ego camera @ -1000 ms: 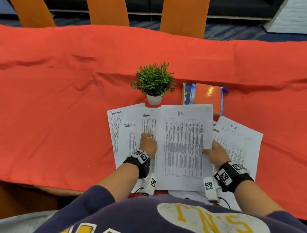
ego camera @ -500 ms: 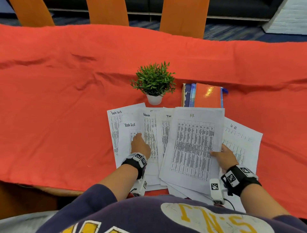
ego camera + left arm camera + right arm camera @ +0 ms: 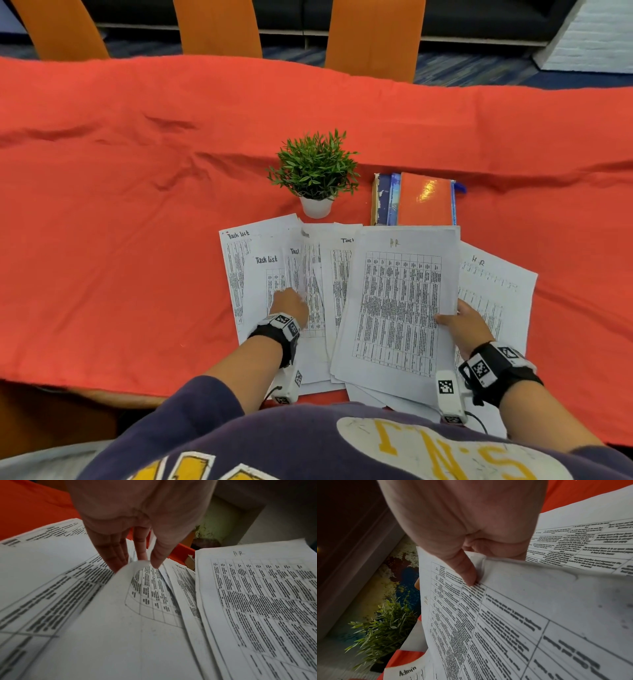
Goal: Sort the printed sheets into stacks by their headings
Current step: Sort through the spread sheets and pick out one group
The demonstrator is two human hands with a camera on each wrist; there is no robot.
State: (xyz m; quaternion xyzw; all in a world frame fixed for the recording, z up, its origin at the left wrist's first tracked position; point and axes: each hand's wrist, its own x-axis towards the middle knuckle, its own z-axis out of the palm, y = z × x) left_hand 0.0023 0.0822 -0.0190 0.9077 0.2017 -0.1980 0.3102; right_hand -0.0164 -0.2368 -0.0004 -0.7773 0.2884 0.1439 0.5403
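Right hand (image 3: 467,327) pinches the HR sheet (image 3: 399,308) at its right edge; left hand (image 3: 291,303) lifts a curled sheet (image 3: 295,274).

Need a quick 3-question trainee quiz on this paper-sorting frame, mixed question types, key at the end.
1. True or false: the right hand holds the top sheet headed HR by its right edge.
2. Multiple choice: what stands just beyond the spread sheets, left of the books? A) a mug B) a potted plant C) a lamp
3. Fill in: the left hand lifts the edge of a sheet beside one headed "____ list".

Key: 1 true; 2 B; 3 Task.
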